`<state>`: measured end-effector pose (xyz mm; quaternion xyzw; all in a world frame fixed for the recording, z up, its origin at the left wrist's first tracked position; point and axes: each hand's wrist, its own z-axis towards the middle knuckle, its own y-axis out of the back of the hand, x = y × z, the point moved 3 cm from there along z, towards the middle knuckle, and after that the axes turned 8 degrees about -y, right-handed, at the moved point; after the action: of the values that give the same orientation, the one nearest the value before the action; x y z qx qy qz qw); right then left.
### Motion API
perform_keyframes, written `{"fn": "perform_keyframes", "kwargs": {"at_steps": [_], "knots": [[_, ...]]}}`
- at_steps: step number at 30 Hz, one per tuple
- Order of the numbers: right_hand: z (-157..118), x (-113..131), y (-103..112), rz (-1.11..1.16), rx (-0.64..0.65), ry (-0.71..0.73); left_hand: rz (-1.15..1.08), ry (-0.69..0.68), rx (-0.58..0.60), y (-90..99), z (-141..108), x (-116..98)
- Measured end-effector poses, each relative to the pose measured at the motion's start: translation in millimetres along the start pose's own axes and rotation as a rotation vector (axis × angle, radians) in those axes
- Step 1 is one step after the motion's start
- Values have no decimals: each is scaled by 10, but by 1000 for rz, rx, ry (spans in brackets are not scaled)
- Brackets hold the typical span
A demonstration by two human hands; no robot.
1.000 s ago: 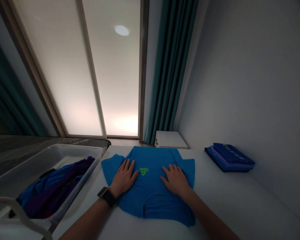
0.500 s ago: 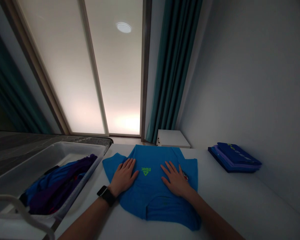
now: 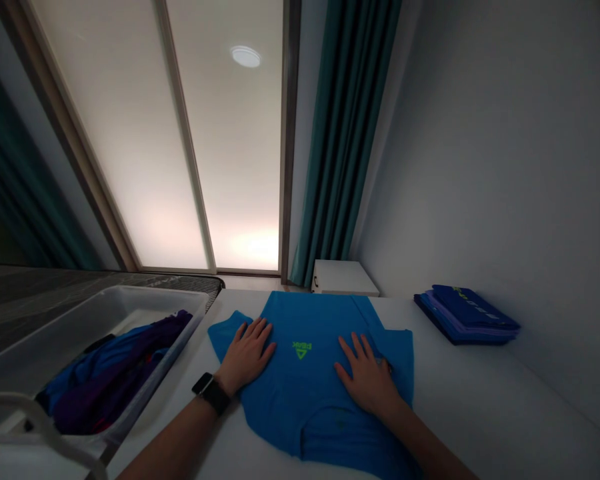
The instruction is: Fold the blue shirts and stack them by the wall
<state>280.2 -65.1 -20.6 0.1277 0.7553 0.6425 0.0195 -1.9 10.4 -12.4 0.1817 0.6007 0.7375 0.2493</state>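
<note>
A bright blue T-shirt [image 3: 300,387] lies spread on the white table [image 3: 485,407], its neckline toward me and a green triangle logo on the chest. My left hand [image 3: 247,353] rests flat on the shirt near the left sleeve, fingers apart, with a dark watch on that wrist. On the right half of the chest my right hand [image 3: 369,377] presses down with fingers spread. It partly covers a small badge on the shirt.
To the left stands a clear plastic bin [image 3: 167,363] with crumpled blue and purple clothes [image 3: 115,383]. A stack of folded clothes [image 3: 467,317] sits at the right by the wall. Beyond the table's far edge is a white cabinet [image 3: 345,277].
My right hand has slid to the right and toward me, pulling the shirt's right side and logo along with it. The left hand has stayed nearly in place.
</note>
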Motion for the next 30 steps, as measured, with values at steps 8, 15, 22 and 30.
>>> {"fn": "perform_keyframes", "kwargs": {"at_steps": [8, 15, 22, 30], "knots": [[21, 79, 125, 13, 22, 83, 117, 19, -25, 222, 9, -122], [231, 375, 156, 93, 35, 340, 109, 42, -47, 266, -44, -26], [239, 383, 73, 110, 12, 387, 67, 58, -83, 235, -13, 42], [247, 367, 62, 135, -8, 365, 30, 102, 66, 113, 559, 264]]}}
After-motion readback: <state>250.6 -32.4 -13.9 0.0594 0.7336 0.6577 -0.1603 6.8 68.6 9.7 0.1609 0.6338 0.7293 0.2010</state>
